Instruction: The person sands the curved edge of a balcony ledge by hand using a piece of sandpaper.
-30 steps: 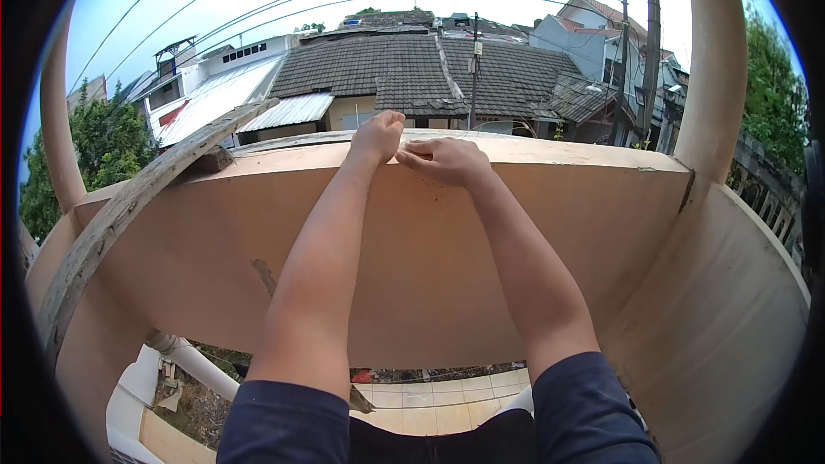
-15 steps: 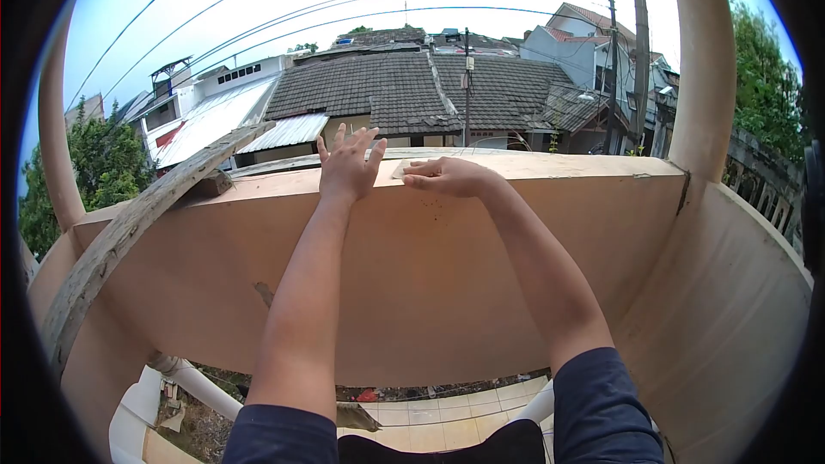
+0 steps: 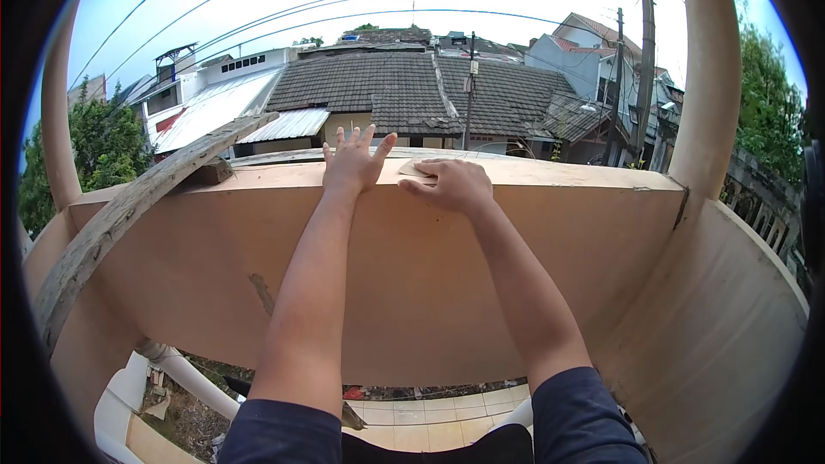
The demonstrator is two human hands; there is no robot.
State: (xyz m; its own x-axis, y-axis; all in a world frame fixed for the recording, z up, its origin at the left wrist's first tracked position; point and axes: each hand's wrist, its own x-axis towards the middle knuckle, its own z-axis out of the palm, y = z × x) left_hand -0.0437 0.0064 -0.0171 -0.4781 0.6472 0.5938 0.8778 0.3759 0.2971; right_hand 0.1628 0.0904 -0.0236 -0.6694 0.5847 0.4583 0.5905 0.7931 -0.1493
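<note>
One flat, pale piece lies on top of the ledge, just under the fingertips of my right hand, its edge showing on the side toward my other hand. That right hand is narrow and holds the piece, fingers drawn together over it, thumb lower by the ledge's near edge; how firmly it grips I cannot tell. To its left, a little apart, my left hand is spread wide with nothing in it, fingers pointing away from me, the heel by the same edge; whether its palm bears on the ledge I cannot tell.

Below both hands drops the peach-coloured wall, with a few dark specks right under my right hand and a scuffed patch lower down, left of my left forearm. Farther left of my left hand, a weathered plank slants up past a wooden block on the ledge. Well to the right of my right hand stands a round column; another column stands far off to the left. Beyond my hands spread tiled roofs, with wires overhead. Far below, between my forearms, there is a tiled floor.
</note>
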